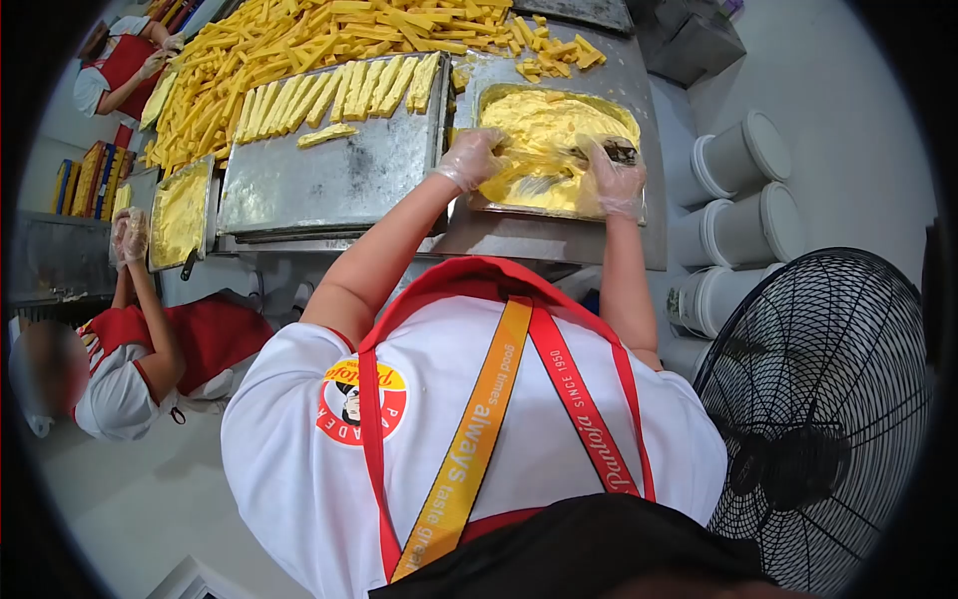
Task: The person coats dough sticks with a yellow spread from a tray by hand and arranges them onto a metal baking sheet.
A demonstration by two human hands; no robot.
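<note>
A rectangular tray (559, 212) of yellow creamy spread lies in front of me. My left hand (473, 160), in a clear plastic glove, is over its left edge with the fingers closed; what they hold is too small to make out. My right hand (614, 178), gloved too, is closed around a dark-handled spatula (621, 151) at the tray's right side. The spatula's blade seems to lie in the spread. Left of the tray, a flat metal sheet (309, 180) bears a row of coated yellow sticks (339, 92), with one stick lying apart below them.
A large pile of yellow sticks (299, 50) covers the back of the table. Co-workers stand at the left, one near another spread tray (180, 215) with gloved hands together. White buckets (733, 230) and a black fan (818, 429) are on the right.
</note>
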